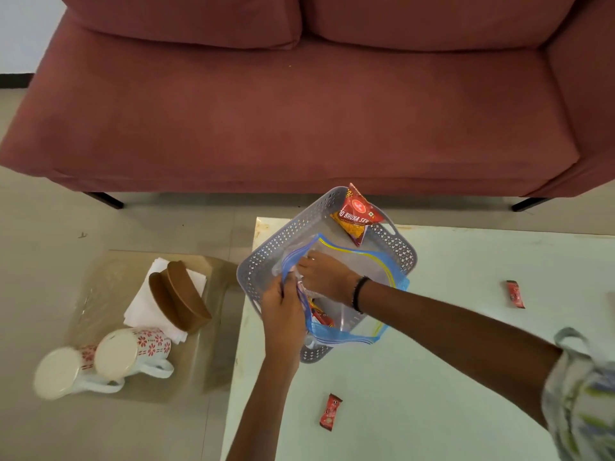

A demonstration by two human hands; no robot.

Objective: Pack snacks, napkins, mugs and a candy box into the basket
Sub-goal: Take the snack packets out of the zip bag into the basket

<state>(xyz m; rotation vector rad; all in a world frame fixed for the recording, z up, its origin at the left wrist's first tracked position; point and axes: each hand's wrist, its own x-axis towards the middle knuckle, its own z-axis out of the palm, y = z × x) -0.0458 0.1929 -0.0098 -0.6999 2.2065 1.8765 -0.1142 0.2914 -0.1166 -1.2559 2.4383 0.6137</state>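
Snacks are being bagged: zip bag (346,271) in basket (266,257) gripped by left hand (283,307), right hand (324,272) inside, grasp unclear. Loose candy near right is needed next.

A red sofa (299,104) stands behind a white table (466,327), with a glass side table (206,371) on tiled floor (50,221).

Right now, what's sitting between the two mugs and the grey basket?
In the head view, a brown napkin holder on a stack of white napkins lies between the mugs and the basket, on a glass side table.
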